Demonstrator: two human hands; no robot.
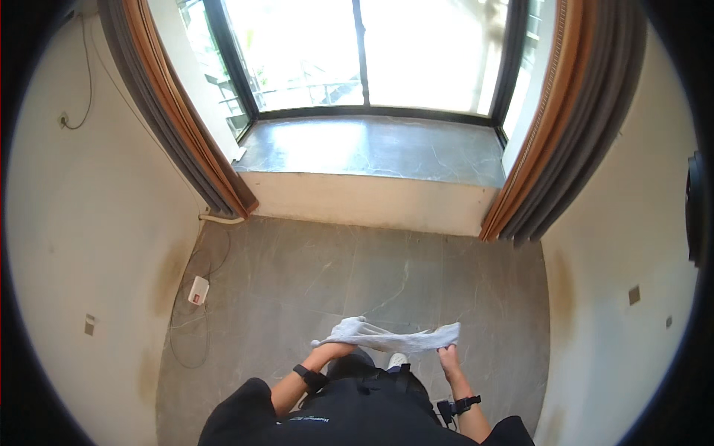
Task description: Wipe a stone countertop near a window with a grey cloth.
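Observation:
A white cloth (387,338) is stretched and twisted between both of my hands, low in the head view, above the grey floor. My left hand (336,348) grips its left end, where the cloth bunches up. My right hand (448,355) grips its right end. Both forearms come up from the lower edge, each with a black strap at the wrist. My black top fills the bottom of the picture.
A raised stone window ledge (372,152) runs across ahead, under a large bright window. Brown and grey curtains (186,119) hang at both sides. A white box (198,290) with a thin cable lies on the floor by the left wall.

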